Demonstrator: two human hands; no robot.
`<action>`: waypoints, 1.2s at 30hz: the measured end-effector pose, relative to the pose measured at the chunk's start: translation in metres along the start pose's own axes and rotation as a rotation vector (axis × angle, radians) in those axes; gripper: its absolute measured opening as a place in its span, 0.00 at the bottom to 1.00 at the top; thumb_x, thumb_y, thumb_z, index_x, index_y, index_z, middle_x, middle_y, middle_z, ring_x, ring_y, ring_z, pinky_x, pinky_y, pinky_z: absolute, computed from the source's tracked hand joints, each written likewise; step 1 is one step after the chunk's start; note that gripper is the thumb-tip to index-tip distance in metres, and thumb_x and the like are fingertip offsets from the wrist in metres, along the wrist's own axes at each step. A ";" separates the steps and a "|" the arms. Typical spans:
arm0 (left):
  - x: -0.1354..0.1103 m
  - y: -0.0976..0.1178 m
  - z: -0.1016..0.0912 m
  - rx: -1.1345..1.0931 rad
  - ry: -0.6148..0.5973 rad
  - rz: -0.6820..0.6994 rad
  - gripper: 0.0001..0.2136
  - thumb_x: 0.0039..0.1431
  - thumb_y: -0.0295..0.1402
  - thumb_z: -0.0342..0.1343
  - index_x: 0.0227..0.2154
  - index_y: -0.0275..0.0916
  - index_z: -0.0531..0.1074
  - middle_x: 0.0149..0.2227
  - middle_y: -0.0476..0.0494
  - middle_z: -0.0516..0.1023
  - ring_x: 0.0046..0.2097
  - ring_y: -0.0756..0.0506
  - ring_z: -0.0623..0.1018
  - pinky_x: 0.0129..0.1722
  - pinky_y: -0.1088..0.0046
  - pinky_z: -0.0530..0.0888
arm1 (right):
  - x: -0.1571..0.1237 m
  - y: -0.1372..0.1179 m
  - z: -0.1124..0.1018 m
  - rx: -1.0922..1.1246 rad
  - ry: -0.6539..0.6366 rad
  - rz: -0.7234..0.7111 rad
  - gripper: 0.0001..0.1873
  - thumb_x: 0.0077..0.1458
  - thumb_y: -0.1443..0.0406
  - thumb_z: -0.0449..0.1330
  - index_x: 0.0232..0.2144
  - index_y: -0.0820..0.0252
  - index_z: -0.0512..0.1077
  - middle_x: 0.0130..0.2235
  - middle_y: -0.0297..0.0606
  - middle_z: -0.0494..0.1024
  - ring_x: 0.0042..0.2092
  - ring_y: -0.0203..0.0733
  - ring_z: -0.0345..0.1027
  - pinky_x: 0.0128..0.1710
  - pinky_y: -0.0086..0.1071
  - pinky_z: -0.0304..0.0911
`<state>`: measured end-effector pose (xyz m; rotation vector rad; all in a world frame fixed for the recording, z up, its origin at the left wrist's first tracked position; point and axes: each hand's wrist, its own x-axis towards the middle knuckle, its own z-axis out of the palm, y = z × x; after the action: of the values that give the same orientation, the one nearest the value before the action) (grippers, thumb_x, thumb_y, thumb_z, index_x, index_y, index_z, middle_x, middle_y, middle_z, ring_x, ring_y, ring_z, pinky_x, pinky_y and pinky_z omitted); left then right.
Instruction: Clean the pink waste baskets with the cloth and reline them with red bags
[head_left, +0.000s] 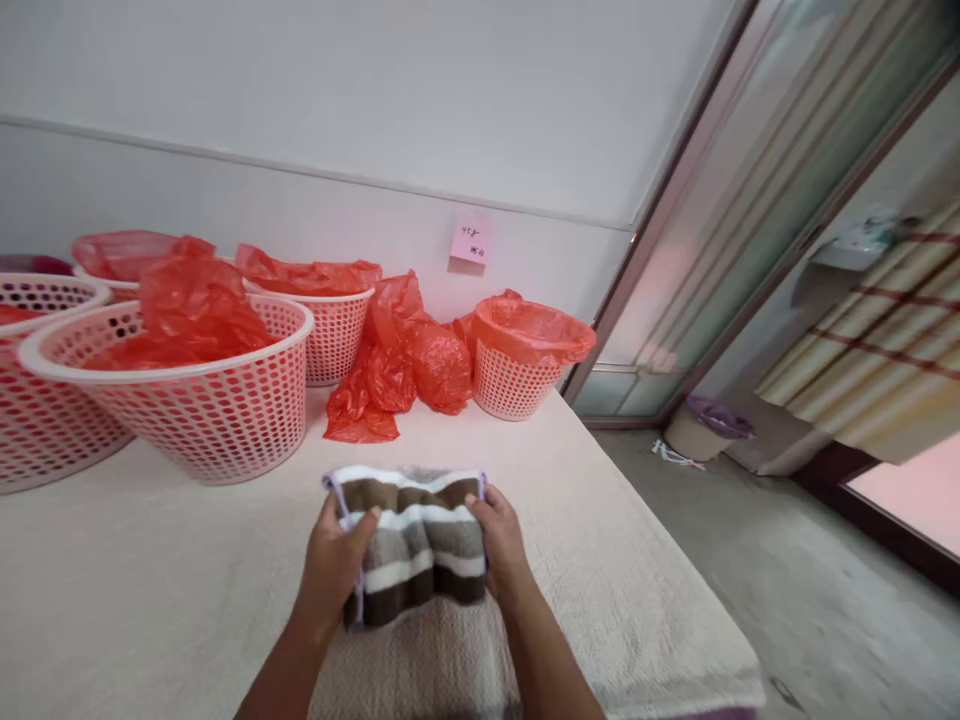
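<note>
A striped cloth [416, 545], brown, grey and white with a pale purple edge, is spread between my two hands above the table. My left hand [334, 560] grips its left edge, thumb on the near face. On the opposite edge my right hand [501, 535] pinches the cloth the same way, the thumb near the upper right corner. Behind the cloth, the fingers of both hands are mostly hidden. The fabric sags in soft folds between the two grips.
Several pink perforated baskets with red plastic bags line the back left; a front basket [217, 420] is nearest. Red bags [442, 370] lie beside a smaller basket [517, 380] at right. A pink note [472, 240] hangs on the wall. The covered table [600, 560] ends at right; a bin [701, 430] stands on the floor.
</note>
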<state>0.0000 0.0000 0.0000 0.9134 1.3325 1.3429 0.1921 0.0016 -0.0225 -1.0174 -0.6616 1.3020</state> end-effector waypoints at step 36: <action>-0.003 -0.023 0.017 0.047 -0.074 -0.012 0.19 0.46 0.41 0.65 0.41 0.38 0.72 0.36 0.44 0.78 0.38 0.43 0.77 0.38 0.70 0.71 | -0.013 0.016 0.026 0.071 -0.094 0.108 0.26 0.33 0.69 0.56 0.41 0.56 0.73 0.27 0.29 0.75 0.26 0.37 0.65 0.27 0.27 0.60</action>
<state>0.0207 -0.0012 -0.0203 0.9758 1.3153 1.2612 0.1600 -0.0055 -0.0233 -0.9492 -0.6344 1.4650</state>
